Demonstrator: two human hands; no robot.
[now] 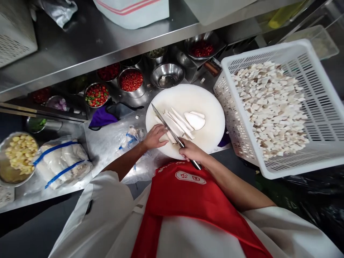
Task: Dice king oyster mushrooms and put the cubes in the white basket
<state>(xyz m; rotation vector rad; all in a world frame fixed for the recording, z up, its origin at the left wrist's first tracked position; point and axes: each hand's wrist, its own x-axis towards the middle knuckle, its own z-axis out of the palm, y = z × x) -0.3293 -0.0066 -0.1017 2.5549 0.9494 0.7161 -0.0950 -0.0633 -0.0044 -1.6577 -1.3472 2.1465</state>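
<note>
My right hand [192, 151] is closed round the handle of a long knife [165, 123] whose blade lies across pale vegetable strips [179, 123] on a round white cutting board [206, 104]. My left hand [156, 136] rests with curled fingers on the near end of the strips, just left of the blade. A larger uncut white slice [195, 120] lies to the right of the strips.
A white plastic basket [303, 53] of pale cubes stands right of the board. Behind are steel bowls with red pieces [131, 80], mixed chillies [96, 95] and one nearly empty bowl [167, 75]. At left sit a bagged white bundle [62, 161] and a bowl of yellow pieces [19, 154].
</note>
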